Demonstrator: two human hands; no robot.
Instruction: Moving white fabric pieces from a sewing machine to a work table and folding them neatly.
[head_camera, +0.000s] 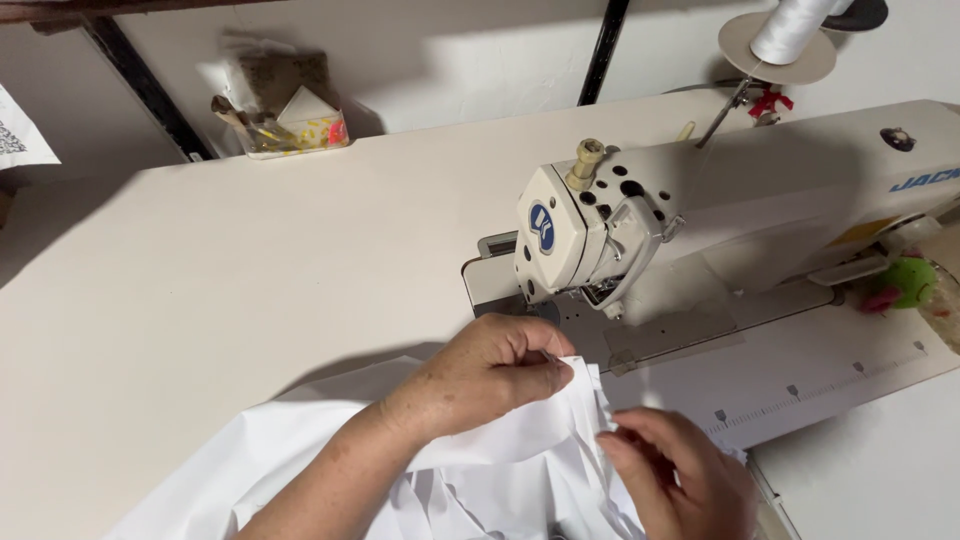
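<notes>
While both hands work at the front edge of a sewing table, the left hand (495, 370) has its fingers curled shut, thumb pressed against fingertips, pinching the folded top edge of a piece of white fabric (300, 440). Just to its right, the right hand (680, 475) is also closed on the same cloth, thumb and forefinger nipping a narrow fold of the edge, with the other fingers loosely bent beneath. The two pinch points sit close together, a short strip of fabric edge between them.

From the hands, the white fabric spreads down and to the left over the cream table (200, 280) and runs out of view at the bottom, lying in soft pleats between the forearms.

Directly behind the hands stands a cream industrial sewing machine (720, 200). Its head, with a blue round badge, faces the person, and the needle area is just beyond the left hand's knuckles. The fabric edge lies near the machine bed, not under the needle.

Above the machine, a cone of white thread (790, 28) sits on a stand. At the table's far left, a small clear tray of odds and ends (290, 125) rests against the wall. Beside the machine's right end lies a green ball-shaped object (912, 281).
</notes>
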